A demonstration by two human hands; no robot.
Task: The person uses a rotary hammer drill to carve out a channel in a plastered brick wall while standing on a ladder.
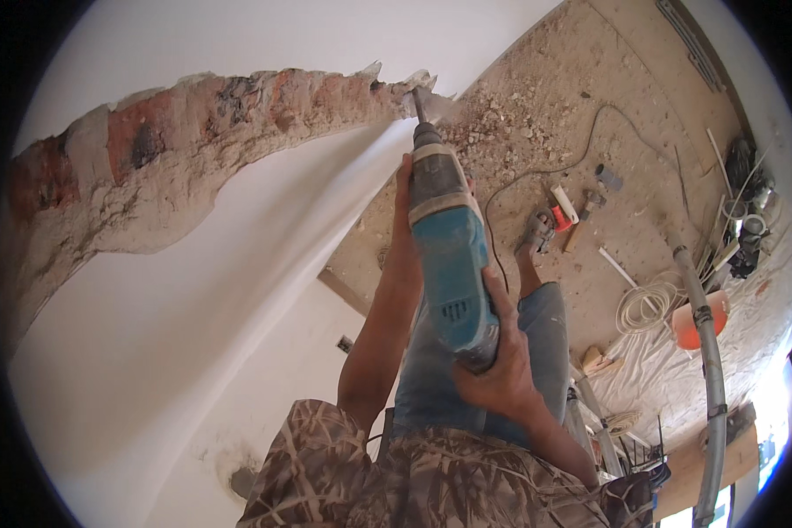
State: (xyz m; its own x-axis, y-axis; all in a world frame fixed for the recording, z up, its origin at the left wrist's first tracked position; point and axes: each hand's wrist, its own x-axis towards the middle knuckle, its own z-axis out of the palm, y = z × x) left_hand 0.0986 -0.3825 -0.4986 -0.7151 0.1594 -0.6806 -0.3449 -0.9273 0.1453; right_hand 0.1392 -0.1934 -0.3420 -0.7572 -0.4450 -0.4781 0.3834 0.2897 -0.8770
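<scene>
A teal and grey rotary hammer, dusty all over, points up and away from me. Its chisel bit meets the broken end of a rough channel cut in the white wall, where red brick and grey mortar show. My left hand is wrapped round the front of the tool, most of its fingers hidden behind the body. At the back end, my right hand is closed on the rear handle, one finger lying along the side. The trigger is out of sight.
Rubble covers the floor below the channel's end. A cable snakes across the floor. Near my sandalled foot lie a hammer and a grey pipe piece. Coiled cable, an orange bucket and a metal pole are on the right.
</scene>
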